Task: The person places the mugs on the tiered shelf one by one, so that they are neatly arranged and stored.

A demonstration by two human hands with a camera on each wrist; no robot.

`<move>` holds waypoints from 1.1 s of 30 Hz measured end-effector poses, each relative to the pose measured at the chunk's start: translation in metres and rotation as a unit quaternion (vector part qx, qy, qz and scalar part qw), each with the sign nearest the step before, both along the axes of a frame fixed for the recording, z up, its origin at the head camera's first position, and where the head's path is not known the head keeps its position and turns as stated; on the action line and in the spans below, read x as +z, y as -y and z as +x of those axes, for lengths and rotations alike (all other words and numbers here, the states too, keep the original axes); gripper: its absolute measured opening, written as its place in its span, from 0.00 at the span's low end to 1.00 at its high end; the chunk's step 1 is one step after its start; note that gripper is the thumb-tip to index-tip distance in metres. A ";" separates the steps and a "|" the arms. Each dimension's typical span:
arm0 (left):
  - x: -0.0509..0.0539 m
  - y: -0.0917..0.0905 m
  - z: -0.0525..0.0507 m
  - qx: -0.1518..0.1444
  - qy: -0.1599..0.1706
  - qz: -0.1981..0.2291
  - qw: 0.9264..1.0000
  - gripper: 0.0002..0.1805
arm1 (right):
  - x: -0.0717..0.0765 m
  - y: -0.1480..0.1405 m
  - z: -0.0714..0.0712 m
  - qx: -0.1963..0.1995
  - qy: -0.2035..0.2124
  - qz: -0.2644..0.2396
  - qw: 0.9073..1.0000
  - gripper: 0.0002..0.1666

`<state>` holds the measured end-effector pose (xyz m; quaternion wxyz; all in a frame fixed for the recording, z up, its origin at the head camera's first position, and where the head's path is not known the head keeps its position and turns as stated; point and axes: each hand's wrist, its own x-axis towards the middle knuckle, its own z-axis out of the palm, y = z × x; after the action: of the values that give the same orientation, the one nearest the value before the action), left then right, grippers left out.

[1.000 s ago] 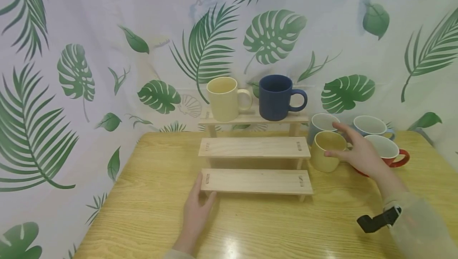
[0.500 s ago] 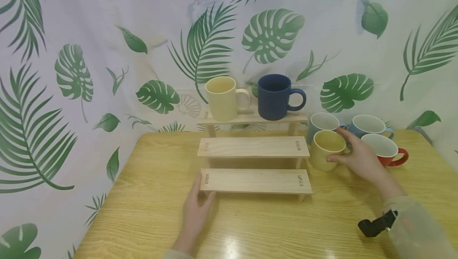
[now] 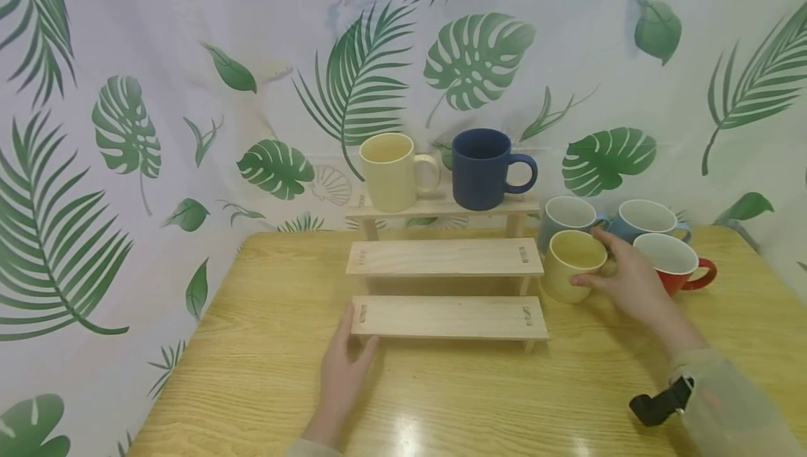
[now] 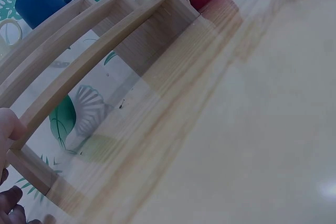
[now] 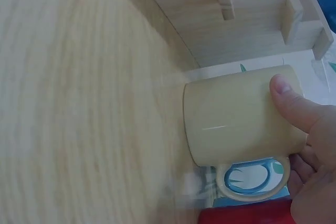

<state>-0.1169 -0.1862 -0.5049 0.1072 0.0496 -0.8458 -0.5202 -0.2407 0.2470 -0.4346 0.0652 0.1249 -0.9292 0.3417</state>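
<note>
My right hand (image 3: 633, 283) grips a pale yellow mug (image 3: 561, 278) near its rim, thumb on the near side and other fingers mostly hidden behind. In the right wrist view the thumb presses the wall of this mug (image 5: 236, 119), above its handle. The mug is upright, just right of a three-tier wooden shelf (image 3: 447, 318); whether its base touches the table is unclear. At the left end of the lowest tier, my left hand (image 3: 345, 366) holds the shelf, thumb at the front corner and fingers along the side. On the top tier stand another yellow mug (image 3: 391, 176) and a navy mug (image 3: 480, 173).
Close around my right hand stand a red mug (image 3: 674, 261) with a white inside and two blue mugs, one behind the yellow mug (image 3: 550, 229) and one farther right (image 3: 630, 222). A leaf-print cloth (image 3: 189, 113) hangs behind the wooden table (image 3: 265, 289).
My right hand has closed from spread fingers onto the yellow mug's rim and side. The left hand stays at the shelf's end. The head view has shifted slightly.
</note>
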 end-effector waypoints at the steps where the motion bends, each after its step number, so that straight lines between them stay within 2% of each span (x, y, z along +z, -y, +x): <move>1: 0.000 0.000 0.000 0.000 0.001 -0.001 1.000 0.40 | -0.001 0.000 0.001 0.001 -0.004 -0.004 1.000 0.60; 6: -0.001 0.000 0.000 -0.001 0.005 0.001 1.000 0.41 | -0.004 0.001 0.005 -0.005 -0.018 -0.006 1.000 0.60; 13: -0.001 0.000 0.001 0.001 0.003 -0.004 1.000 0.41 | -0.005 -0.001 0.016 -0.042 -0.041 0.040 0.997 0.54; 16: -0.001 0.000 0.000 0.002 0.002 -0.005 1.000 0.41 | -0.006 -0.004 0.019 -0.053 -0.036 0.044 0.997 0.51; 23: -0.001 0.001 0.000 -0.001 0.005 -0.005 1.000 0.41 | -0.010 -0.013 0.020 -0.040 -0.021 0.035 0.998 0.45; 33: -0.002 0.001 0.001 -0.002 0.004 -0.011 1.000 0.41 | -0.026 -0.026 0.016 -0.035 0.011 0.034 0.999 0.31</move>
<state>-0.1163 -0.1876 -0.5068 0.1034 0.0489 -0.8522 -0.5105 -0.2245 0.2730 -0.4604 0.0626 0.0903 -0.9446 0.3092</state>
